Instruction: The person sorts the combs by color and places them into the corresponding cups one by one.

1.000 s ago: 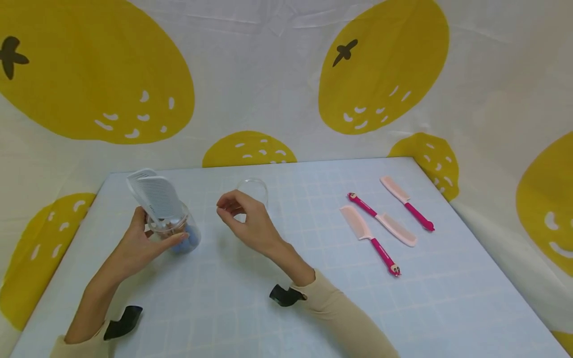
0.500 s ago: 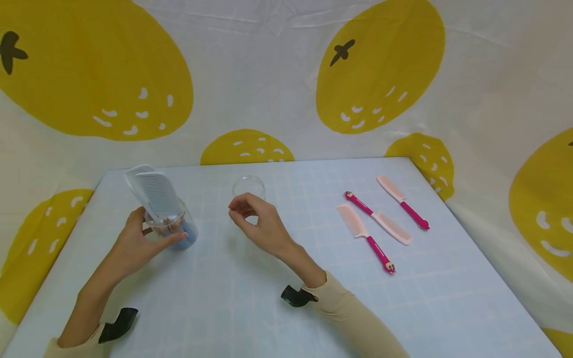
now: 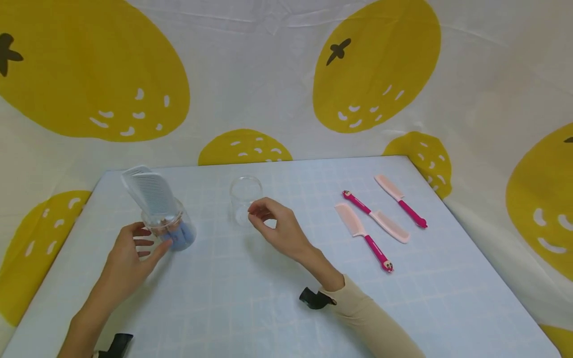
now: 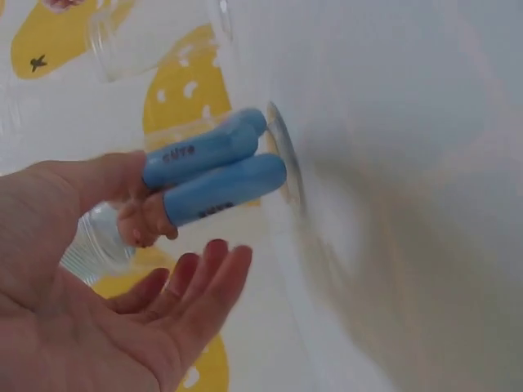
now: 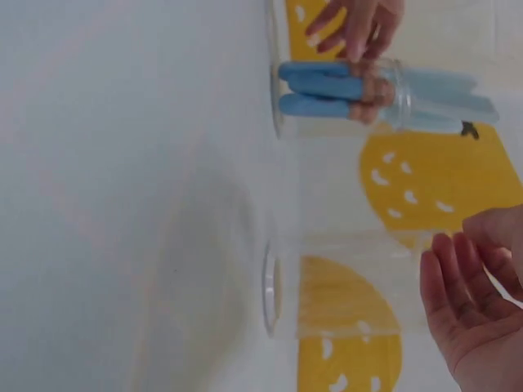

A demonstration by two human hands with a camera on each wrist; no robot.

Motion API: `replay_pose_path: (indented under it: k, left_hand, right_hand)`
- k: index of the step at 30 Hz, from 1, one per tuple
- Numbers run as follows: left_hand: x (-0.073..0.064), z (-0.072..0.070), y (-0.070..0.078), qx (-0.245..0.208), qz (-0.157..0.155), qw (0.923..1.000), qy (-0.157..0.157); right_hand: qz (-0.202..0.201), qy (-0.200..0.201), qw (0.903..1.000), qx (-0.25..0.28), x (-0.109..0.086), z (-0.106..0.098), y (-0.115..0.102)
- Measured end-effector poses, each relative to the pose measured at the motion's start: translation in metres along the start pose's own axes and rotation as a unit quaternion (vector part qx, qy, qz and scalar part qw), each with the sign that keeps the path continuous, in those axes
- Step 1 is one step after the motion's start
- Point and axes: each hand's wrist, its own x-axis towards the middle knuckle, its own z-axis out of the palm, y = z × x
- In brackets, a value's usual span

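Note:
Several pale blue combs (image 3: 156, 194) stand heads up in a glass jar (image 3: 190, 221) at the left of the table. Their blue handles (image 4: 216, 196) are inside it. My left hand (image 3: 127, 258) is beside this jar, fingers apart and not wrapped round it; the thumb overlaps the glass, and contact is unclear. A second glass jar (image 3: 241, 196) stands upright to the right with nothing visible in it. Near its right side is my right hand (image 3: 284, 228), loosely curled and holding nothing. In the right wrist view, those fingers (image 5: 458, 282) are by the jar's mouth.
At the right of the table lie a pink comb (image 3: 351, 219) with a magenta handle, a second comb (image 3: 390, 226) pointing the opposite way, and a third comb (image 3: 389, 188) farther back. A white curtain (image 3: 250, 64) with yellow fruit prints hangs behind the table.
My left hand has let go of the jar of blue combs and drawn slightly back. My right hand has moved rightward, uncovering more of the second jar.

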Motion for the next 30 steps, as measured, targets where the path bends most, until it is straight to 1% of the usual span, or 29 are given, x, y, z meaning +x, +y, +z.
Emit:
replay_pose_path:
  k: [2, 3, 5, 6, 8, 12, 16, 21, 25, 30]
  left_hand:
    - [-0.006, 0.003, 0.004, 0.017, -0.028, 0.9995, -0.002]
    - [-0.008, 0.005, 0.007, 0.022, -0.035, 0.9991, -0.002]
    - [-0.013, 0.009, 0.012, 0.028, -0.036, 0.9990, 0.000]
    - [-0.014, 0.011, 0.014, 0.029, -0.030, 0.9991, 0.002]
    - [-0.017, 0.015, 0.020, 0.024, -0.007, 0.9996, 0.008]
    - [-0.017, 0.024, 0.030, 0.003, 0.026, 0.9996, 0.013]
    - [-0.014, 0.031, 0.039, -0.007, 0.046, 0.9988, 0.016]
    - [-0.007, 0.042, 0.049, -0.029, 0.081, 0.9960, 0.025]
    - [0.000, 0.049, 0.056, -0.040, 0.093, 0.9946, 0.020]
    - [0.008, 0.059, 0.062, -0.044, 0.092, 0.9947, 0.009]
  right_hand:
    - [0.008, 0.002, 1.0000, -0.003, -0.004, -0.005, 0.002]
    - [0.014, 0.003, 0.9999, -0.004, -0.006, -0.008, 0.004]
    - [0.024, 0.005, 0.9997, -0.006, -0.010, -0.013, 0.005]
    - [0.029, 0.005, 0.9996, -0.006, -0.012, -0.015, 0.006]
    - [0.035, 0.007, 0.9993, -0.007, -0.015, -0.019, 0.008]
    - [0.046, 0.006, 0.9989, -0.012, -0.022, -0.027, 0.011]
    - [0.060, 0.004, 0.9980, -0.021, -0.027, -0.035, 0.013]
    - [0.066, 0.005, 0.9971, -0.037, -0.034, -0.045, 0.017]
    - [0.073, 0.011, 0.9959, -0.052, -0.042, -0.054, 0.021]
    - [0.080, 0.015, 0.9945, -0.066, -0.052, -0.064, 0.026]
